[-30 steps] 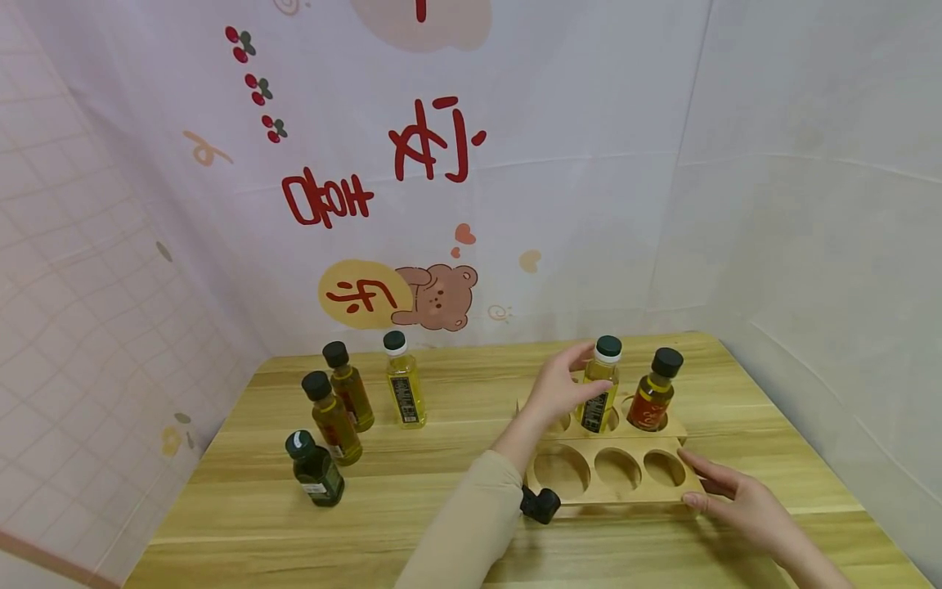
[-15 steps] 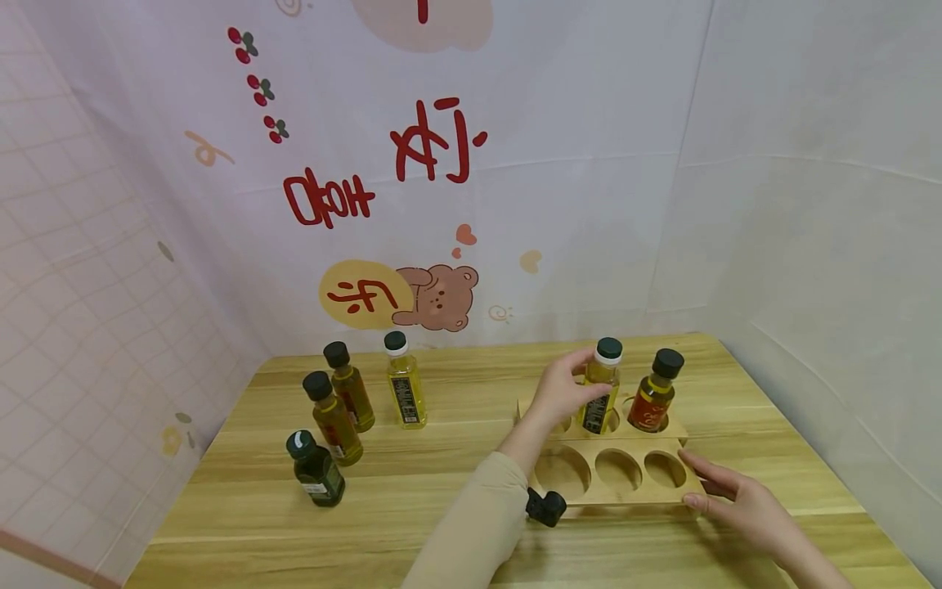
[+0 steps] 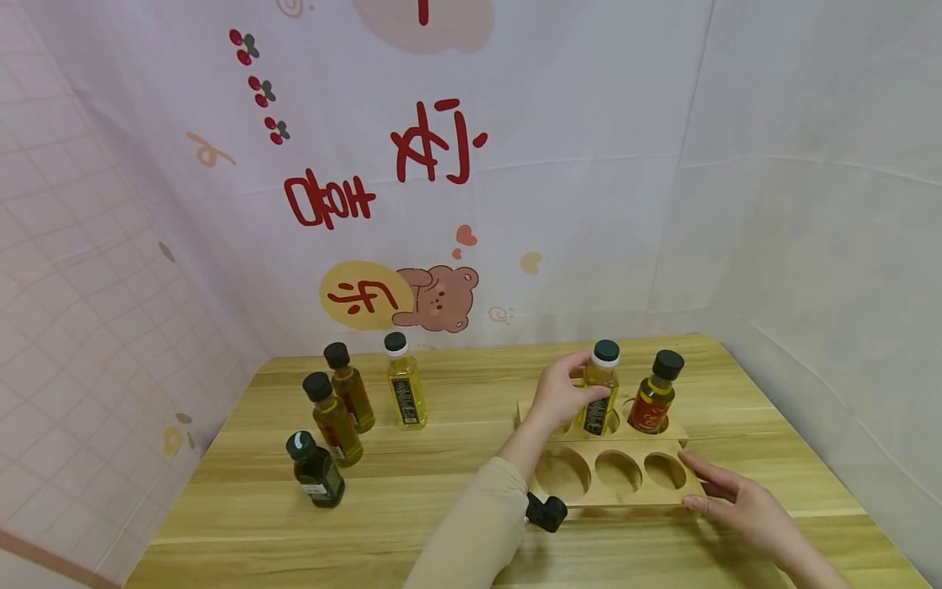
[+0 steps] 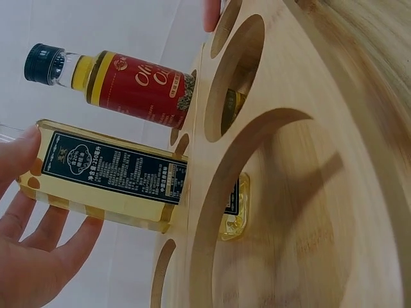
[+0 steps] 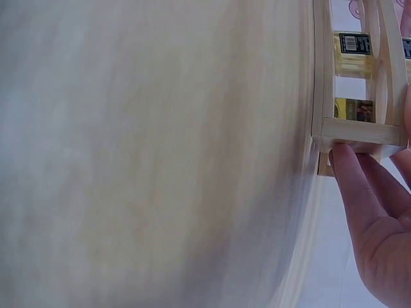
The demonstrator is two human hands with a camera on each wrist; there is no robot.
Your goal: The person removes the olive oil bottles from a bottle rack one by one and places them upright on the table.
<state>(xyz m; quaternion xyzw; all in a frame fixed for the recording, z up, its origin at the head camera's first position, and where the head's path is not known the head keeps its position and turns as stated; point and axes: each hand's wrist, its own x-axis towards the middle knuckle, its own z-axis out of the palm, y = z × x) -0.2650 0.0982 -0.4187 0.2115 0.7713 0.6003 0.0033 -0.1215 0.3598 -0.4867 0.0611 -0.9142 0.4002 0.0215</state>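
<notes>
In the head view my left hand (image 3: 559,393) grips a bottle of yellow oil (image 3: 600,378) with a dark green cap and a dark label. Its base sits in the middle hole of the back row of a stepped wooden rack (image 3: 614,499). The left wrist view shows my thumb (image 4: 19,151) on one side of this bottle and the fingers on the other. My right hand (image 3: 746,507) holds the rack's right end, with its thumb at the front corner. An olive oil bottle (image 3: 651,401) with a red label stands upright in the hole to the right.
On the table's left side stand two dark-capped oil bottles (image 3: 337,425), a small dark green bottle (image 3: 318,474) and another yellow oil bottle (image 3: 406,388). The rack's front row has three round holes. A white printed cloth (image 3: 574,204) hangs behind the table.
The held bottle's top has shifted very slightly left, and my left hand with it. My right hand stays on the rack, which looks unmoved.
</notes>
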